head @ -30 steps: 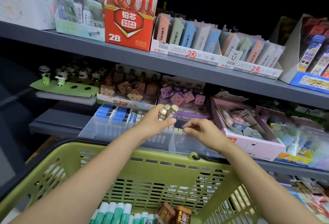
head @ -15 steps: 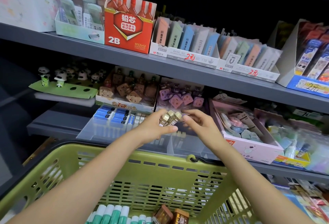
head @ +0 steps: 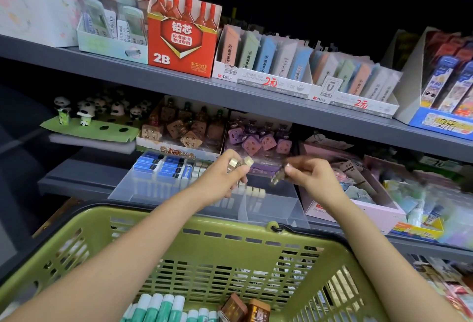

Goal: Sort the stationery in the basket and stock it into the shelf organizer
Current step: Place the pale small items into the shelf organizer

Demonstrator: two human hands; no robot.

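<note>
1. Left hand [head: 222,180] grips a small bunch of gold-capped lead tubes [head: 239,164], fingers curled round them, caps pointing up and to the right.
2. Right hand [head: 311,180] pinches one more tube [head: 276,179] between thumb and fingertips. It hangs tilted, blurred by motion, clear of the left bunch.
3. Both hands sit above the clear shelf organizer [head: 268,204] on the lower shelf [head: 76,180]. Neither tube set touches it.
4. Organizer contents: blue-labelled packs [head: 163,166] in the left compartments, white-capped tubes [head: 252,191] standing in the row under the hands. Right compartment looks bare, though a hand hides part of it.
5. Green basket [head: 230,221] is just in front of the shelf, below both forearms. Inside: a row of green-and-white glue sticks [head: 158,307] at the near left, two small brown boxes [head: 245,310] beside them.
6. Behind the organizer: brown [head: 179,129] and purple [head: 258,139] trays of character items. Pink box [head: 358,209] just right of the organizer.
7. Upper shelf: red 2B lead box [head: 183,45], pastel lead packs [head: 266,57] to its right.
</note>
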